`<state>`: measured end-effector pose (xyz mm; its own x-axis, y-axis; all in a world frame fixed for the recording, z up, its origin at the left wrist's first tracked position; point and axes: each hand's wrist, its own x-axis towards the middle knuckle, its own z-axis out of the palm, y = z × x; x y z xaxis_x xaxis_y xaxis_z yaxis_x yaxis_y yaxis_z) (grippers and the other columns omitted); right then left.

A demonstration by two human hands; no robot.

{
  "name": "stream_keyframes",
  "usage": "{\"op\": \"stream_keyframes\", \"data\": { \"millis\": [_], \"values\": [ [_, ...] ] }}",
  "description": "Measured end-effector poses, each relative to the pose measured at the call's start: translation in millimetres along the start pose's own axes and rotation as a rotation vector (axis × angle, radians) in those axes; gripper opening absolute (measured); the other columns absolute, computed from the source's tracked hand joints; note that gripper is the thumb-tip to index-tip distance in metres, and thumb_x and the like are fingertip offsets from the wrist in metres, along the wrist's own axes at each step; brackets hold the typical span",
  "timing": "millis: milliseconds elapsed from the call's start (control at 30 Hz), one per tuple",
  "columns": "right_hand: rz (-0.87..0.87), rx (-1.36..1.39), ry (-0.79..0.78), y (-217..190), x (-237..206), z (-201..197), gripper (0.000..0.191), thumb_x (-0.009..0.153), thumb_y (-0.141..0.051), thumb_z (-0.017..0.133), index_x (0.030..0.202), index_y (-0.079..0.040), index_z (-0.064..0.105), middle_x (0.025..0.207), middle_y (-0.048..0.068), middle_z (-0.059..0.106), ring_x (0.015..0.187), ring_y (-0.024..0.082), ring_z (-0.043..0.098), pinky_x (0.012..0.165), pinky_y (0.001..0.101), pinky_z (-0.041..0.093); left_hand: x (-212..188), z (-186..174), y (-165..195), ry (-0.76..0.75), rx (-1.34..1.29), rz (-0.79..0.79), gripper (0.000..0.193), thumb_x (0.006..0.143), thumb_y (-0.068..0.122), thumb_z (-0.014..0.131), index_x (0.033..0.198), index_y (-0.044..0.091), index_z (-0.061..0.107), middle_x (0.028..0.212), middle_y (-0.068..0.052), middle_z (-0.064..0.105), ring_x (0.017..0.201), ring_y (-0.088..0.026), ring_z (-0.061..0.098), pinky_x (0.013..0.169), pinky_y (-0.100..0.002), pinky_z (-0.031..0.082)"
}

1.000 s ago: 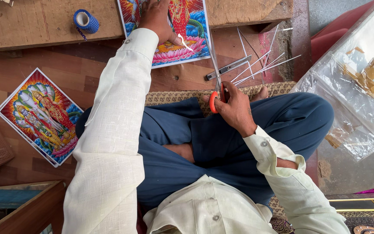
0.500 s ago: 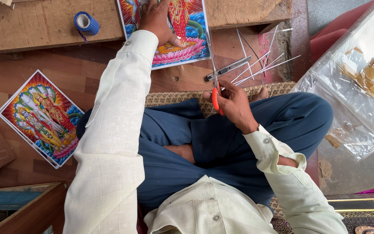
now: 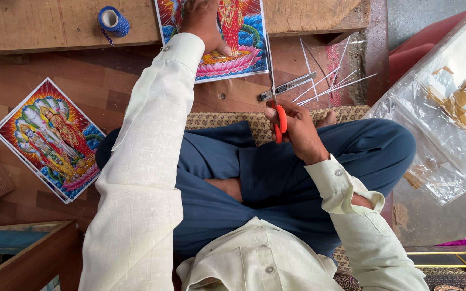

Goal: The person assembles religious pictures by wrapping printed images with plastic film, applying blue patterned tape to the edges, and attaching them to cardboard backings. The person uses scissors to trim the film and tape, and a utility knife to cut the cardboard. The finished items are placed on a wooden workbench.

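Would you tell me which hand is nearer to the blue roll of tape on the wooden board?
Left. The left hand presses the colourful print beside the blue roll of tape; the right hand works orange-handled scissors farther away.

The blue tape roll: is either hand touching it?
No, the blue tape roll lies alone on the wooden board, apart from both hands.

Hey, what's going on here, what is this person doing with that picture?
A person sitting cross-legged is trimming a colourful glossy printed picture. The left hand presses it flat on the wooden board, while the right hand works orange-handled scissors along its right edge. Thin white paper offcuts lie beside a metal utility knife. A second similar print lies on the floor to the left.
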<state>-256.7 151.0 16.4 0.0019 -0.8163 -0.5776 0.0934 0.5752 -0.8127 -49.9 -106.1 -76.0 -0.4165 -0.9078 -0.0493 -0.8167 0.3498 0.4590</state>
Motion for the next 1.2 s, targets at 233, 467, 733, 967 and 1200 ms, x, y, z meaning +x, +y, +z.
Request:
{"op": "stream_keyframes", "data": {
  "millis": [233,467,733,967,1200],
  "values": [
    [-0.005,-0.019,0.022,3,2,-2,0.057,0.090,-0.037,0.074,0.131,0.001,0.064,0.070,0.002,0.061,0.053,0.009,0.057,0.044,0.0205,0.035,-1,-1,4,-0.015,0.000,-0.015,0.123,0.052,0.037,0.105,0.153,0.018,0.038,0.153,-0.013,0.047,0.146,-0.040,0.032,0.117,-0.048,0.034],
    [-0.012,0.061,0.011,9,2,-3,0.057,0.091,-0.037,0.073,0.132,0.001,0.064,0.071,0.001,0.059,0.054,0.009,0.057,0.044,0.0202,0.034,2,3,2,0.046,0.040,0.059,0.126,0.048,0.038,0.106,0.151,0.016,0.038,0.151,-0.015,0.046,0.143,-0.042,0.031,0.114,-0.049,0.033],
    [-0.037,0.109,0.013,16,4,-3,0.056,0.091,-0.032,0.075,0.133,0.003,0.063,0.072,0.000,0.058,0.055,0.008,0.054,0.044,0.0207,0.033,2,4,2,0.006,0.023,0.007,0.124,0.050,0.036,0.106,0.152,0.019,0.039,0.152,-0.014,0.047,0.145,-0.042,0.032,0.115,-0.050,0.035],
    [-0.029,0.128,0.031,19,4,-2,0.055,0.089,-0.031,0.077,0.130,0.003,0.064,0.072,0.000,0.059,0.055,0.008,0.055,0.046,0.0215,0.037,0,1,7,-0.020,-0.004,-0.030,0.121,0.050,0.033,0.106,0.152,0.023,0.040,0.153,-0.013,0.046,0.144,-0.045,0.035,0.112,-0.054,0.041],
    [-0.010,0.101,0.043,7,10,-3,0.041,0.088,-0.036,0.077,0.106,0.001,0.068,0.066,0.002,0.061,0.048,0.010,0.055,0.040,0.0223,0.030,1,0,12,-0.004,0.014,-0.021,0.127,0.048,0.030,0.107,0.153,0.028,0.035,0.154,-0.014,0.040,0.139,-0.051,0.036,0.103,-0.058,0.047]
  ]
}}
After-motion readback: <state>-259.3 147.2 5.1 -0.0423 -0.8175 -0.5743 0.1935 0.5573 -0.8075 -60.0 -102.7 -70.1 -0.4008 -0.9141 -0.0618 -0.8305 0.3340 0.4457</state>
